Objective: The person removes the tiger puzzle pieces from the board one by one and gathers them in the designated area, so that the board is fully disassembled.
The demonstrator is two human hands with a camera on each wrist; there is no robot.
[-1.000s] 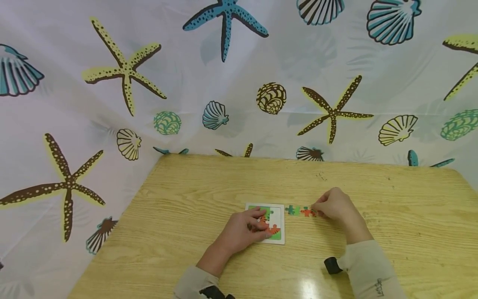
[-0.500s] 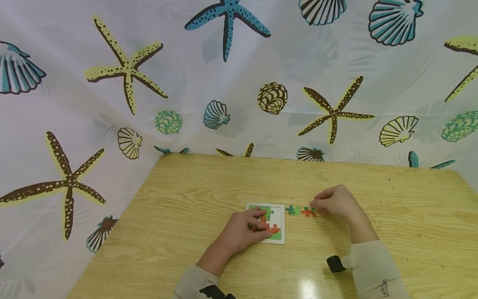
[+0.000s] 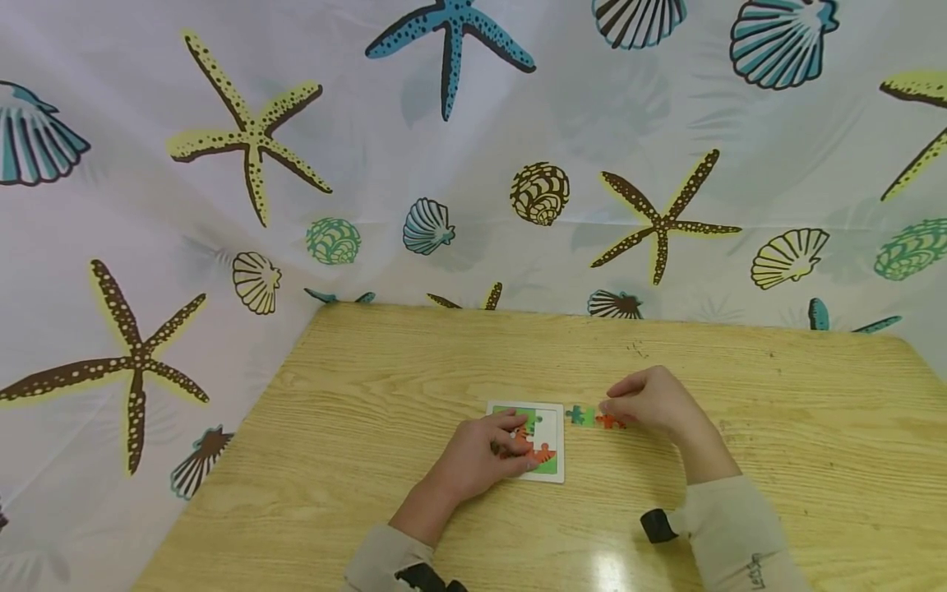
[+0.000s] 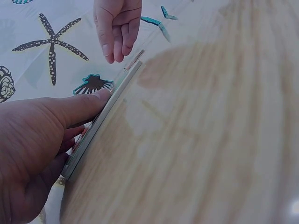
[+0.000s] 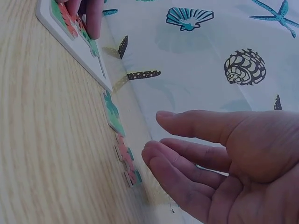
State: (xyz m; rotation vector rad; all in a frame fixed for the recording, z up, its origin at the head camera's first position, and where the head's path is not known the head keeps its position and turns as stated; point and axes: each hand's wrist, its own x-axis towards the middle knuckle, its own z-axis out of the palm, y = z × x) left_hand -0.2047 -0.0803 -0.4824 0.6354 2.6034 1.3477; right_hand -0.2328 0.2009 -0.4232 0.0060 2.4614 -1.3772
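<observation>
A small square jigsaw puzzle in a white frame [image 3: 560,460] lies on the table, partly covered by my left hand [image 3: 477,456]. That hand's fingers and thumb rest spread across its face. Green and orange pieces fill part of the puzzle, and its upper right shows bare white. Just right of the frame is a green puzzle piece [image 5: 112,112], with a red-orange and green piece [image 5: 125,156] beyond it. My right hand [image 5: 224,163] hovers beside the red-orange piece, thumb and fingers apart with nothing between them, hiding part of it in the head view.
The wooden table [image 3: 370,370] extends around the puzzle on all sides. A white cloth [image 3: 473,164] printed with starfish and shells hangs behind and to the left. Each sleeve bears a black strap device, such as the right one [image 3: 658,526].
My right hand shifts slightly right, then back left over the red-orange piece. My left hand stays on the puzzle, and the loose pieces stay about where they were.
</observation>
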